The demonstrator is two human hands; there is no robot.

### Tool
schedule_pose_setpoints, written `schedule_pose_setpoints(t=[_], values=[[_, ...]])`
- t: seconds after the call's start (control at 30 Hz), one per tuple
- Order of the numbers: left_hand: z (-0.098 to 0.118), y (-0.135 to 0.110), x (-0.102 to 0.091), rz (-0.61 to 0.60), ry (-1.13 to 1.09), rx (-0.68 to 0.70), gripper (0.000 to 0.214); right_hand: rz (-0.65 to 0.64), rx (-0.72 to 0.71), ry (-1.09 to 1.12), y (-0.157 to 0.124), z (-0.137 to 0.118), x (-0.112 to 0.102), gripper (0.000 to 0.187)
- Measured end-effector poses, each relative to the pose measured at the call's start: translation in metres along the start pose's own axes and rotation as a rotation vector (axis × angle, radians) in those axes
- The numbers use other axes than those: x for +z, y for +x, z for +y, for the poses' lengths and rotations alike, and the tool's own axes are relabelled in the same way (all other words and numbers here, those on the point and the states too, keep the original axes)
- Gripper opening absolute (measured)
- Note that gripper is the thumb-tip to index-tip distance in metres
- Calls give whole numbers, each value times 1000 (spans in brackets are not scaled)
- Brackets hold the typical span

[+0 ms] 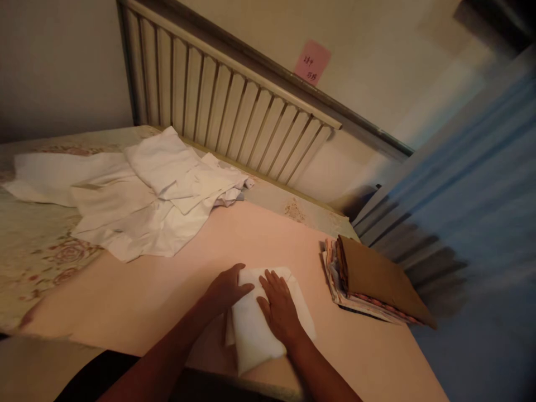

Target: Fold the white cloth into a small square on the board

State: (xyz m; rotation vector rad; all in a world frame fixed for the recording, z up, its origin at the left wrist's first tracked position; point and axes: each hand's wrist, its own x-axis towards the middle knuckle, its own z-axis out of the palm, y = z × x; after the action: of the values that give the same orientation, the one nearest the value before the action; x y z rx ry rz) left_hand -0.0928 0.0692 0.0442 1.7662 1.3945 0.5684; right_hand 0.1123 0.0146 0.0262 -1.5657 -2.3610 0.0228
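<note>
A small folded white cloth (251, 329) lies near the front edge of a pink sheet (167, 285) spread over the bed. My left hand (228, 287) rests on the cloth's left upper edge, fingers curled over it. My right hand (280, 307) lies flat on top of the cloth, fingers spread and pressing down. Both forearms come in from the bottom of the view.
A loose pile of white cloths (138, 195) lies at the back left on the floral bedspread (37, 251). A stack of folded fabrics with a brown piece on top (372, 279) sits to the right. A slatted headboard (226, 106) stands behind, a blue curtain (481, 223) to the right.
</note>
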Motion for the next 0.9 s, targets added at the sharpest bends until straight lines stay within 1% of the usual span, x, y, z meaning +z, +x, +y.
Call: schedule_pose_setpoints(t=[0.07, 0.13, 0.33, 0.43, 0.6, 0.9], values=[[0, -1, 3, -29, 35, 14, 74, 6, -1, 0, 0, 1, 0, 47], [1, -3, 7, -21, 77, 10, 72, 12, -1, 0, 0, 1, 1, 47], [3, -12, 30, 125, 170, -17, 67, 37, -12, -2, 0, 1, 1, 47], [7, -15, 37, 190, 203, -26, 63, 34, -8, -1, 0, 1, 2, 47], [12, -15, 36, 235, 260, -51, 56, 31, -4, 11, 0, 1, 3, 46], [10, -15, 36, 288, 260, -40, 48, 11, 17, 20, 1, -2, -2, 46]])
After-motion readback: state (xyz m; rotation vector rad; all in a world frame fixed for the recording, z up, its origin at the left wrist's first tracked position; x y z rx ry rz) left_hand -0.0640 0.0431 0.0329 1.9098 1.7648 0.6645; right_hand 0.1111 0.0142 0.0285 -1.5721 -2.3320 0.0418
